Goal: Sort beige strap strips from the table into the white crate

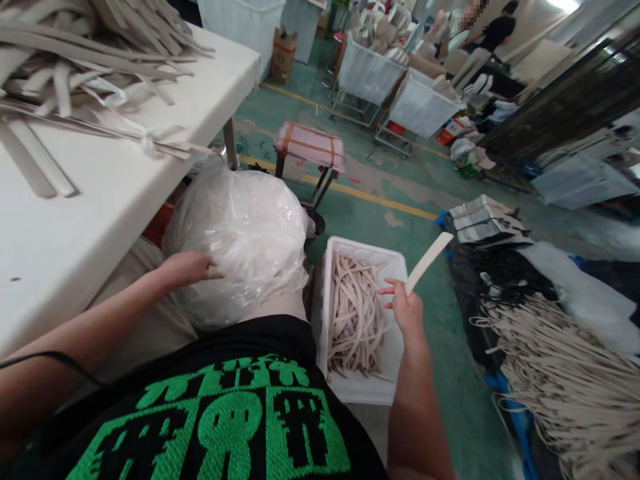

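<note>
My right hand [407,308] is over the right side of a white plastic bin [395,393]. It pinches a short, flat, cream-coloured strip [429,263] that points up and away; the other fingers are spread. Long, thin beige strips [356,313] lie tangled inside the bin. On the other side, my left hand [187,268] is closed against a clear plastic bag [245,227] that bulges over my lap. A small beige end shows at its fingertips, too little to tell what it is.
A white table [220,87] at left bears a heap of grey-beige strips [100,47]. Ahead stands a pink-topped stool [310,143]. Bundled strips [565,380] lie on dark sheeting at right. Wheeled white bins [370,73] stand farther back, with a person [500,30] beyond them.
</note>
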The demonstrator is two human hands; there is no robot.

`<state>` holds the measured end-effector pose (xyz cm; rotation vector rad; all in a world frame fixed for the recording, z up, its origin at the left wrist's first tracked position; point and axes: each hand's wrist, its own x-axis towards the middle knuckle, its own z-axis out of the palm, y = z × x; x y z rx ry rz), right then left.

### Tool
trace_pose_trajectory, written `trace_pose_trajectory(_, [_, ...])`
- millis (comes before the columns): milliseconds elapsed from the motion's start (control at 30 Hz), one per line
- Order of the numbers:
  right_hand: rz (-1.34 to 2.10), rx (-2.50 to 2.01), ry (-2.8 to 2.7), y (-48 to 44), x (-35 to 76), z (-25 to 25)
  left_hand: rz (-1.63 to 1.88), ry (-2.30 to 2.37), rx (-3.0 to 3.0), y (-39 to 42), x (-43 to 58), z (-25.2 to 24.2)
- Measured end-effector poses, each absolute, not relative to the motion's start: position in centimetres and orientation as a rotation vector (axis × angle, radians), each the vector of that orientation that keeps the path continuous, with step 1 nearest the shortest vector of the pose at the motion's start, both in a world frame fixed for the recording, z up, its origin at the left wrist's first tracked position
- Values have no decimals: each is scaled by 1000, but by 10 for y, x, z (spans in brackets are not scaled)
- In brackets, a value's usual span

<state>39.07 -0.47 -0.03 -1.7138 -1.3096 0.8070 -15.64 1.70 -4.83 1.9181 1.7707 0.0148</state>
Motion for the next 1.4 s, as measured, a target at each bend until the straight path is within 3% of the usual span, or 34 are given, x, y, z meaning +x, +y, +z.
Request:
trace_pose_trajectory(200, [1249,-1590,-1224,-3,297,-22,-421,1882,1914,23,-129,-46])
trace_pose_trajectory(467, [1713,-1329,-1229,-27,208,-33,-198,1960,1967,27,-114,-40])
trace_pose_trajectory(867, [1748,-1299,-1221,-22,192,-34,-111,2007,2090,17,-129,14])
trace_pose_trajectory(1067, [1715,-1231,-1308,0,173,-15,263,1982,2197,8,-134,64])
trace_pose_trajectory(1400, [1749,-924,-1567,6,131,64,975,1644,1840,4,-105,116])
